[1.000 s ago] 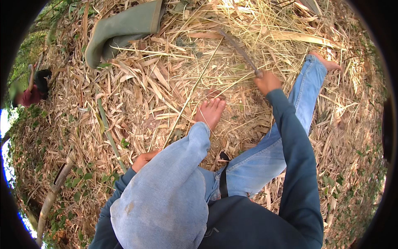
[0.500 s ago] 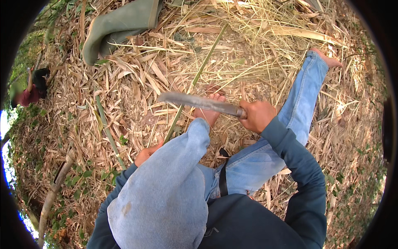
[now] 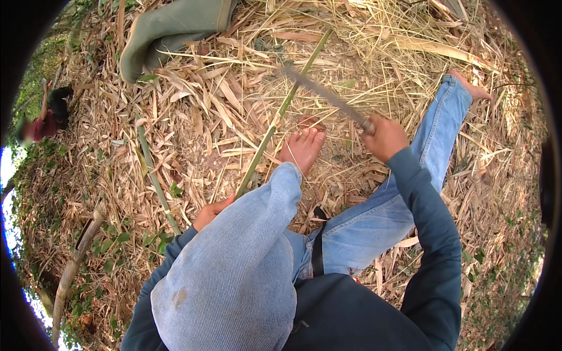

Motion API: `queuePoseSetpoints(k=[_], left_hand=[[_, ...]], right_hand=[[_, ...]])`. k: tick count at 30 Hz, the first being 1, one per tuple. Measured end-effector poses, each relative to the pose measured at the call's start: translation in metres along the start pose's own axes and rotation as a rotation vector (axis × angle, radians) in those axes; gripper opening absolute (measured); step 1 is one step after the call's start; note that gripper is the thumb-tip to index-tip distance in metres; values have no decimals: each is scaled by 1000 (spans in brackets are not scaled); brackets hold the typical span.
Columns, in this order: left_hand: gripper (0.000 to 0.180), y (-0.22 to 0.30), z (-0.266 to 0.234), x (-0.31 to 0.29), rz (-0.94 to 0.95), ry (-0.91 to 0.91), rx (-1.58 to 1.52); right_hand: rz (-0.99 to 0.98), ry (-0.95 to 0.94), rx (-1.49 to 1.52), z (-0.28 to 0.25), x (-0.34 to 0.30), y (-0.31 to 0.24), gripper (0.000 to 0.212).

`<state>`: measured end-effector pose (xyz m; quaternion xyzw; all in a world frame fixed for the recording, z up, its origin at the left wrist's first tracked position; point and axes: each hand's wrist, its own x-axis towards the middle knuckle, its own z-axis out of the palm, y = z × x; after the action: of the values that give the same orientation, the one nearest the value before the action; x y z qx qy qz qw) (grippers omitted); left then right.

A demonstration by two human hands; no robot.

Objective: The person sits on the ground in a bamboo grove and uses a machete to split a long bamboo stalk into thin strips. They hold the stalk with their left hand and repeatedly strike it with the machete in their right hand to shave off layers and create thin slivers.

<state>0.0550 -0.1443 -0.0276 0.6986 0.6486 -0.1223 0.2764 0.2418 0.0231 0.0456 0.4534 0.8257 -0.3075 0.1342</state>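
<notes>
My right hand (image 3: pixel 386 138) is closed round the handle of a machete (image 3: pixel 328 95). The blade points up and to the left, slightly blurred, its tip over a long green bamboo strip (image 3: pixel 271 130). That strip slants from the straw down to my left hand (image 3: pixel 212 214), which grips its near end; my raised left knee in blue jeans hides part of this hand. My bare left foot (image 3: pixel 303 149) rests just right of the strip.
A pair of green rubber boots (image 3: pixel 170 26) lies at the far left. Another green bamboo length (image 3: pixel 153 178) rests on dry leaves to the left, near a thicker pole (image 3: pixel 73 269). Thin pale strips (image 3: pixel 380 47) pile up ahead. A person (image 3: pixel 50 117) is at the far left edge.
The machete has swung forward and to the right, its blade now farther up along the bamboo strip. My right hand has shifted right and slightly forward; my left hand stays nearly in place.
</notes>
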Motion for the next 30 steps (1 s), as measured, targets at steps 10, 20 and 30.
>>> queuePoseSetpoints(k=[10, 20, 30], left_hand=[[48, -2, 13, 8, -31, -21, -101], [33, -79, -98, -139, -527, -253, -1427], [26, -91, -116, -170, -755, -243, -1893]], right_hand=[[133, 36, 14, 3, 39, 21, 21], [-201, -123, 26, 26, -54, -45, 21], [-232, -33, 85, 55, -73, -48, 23]])
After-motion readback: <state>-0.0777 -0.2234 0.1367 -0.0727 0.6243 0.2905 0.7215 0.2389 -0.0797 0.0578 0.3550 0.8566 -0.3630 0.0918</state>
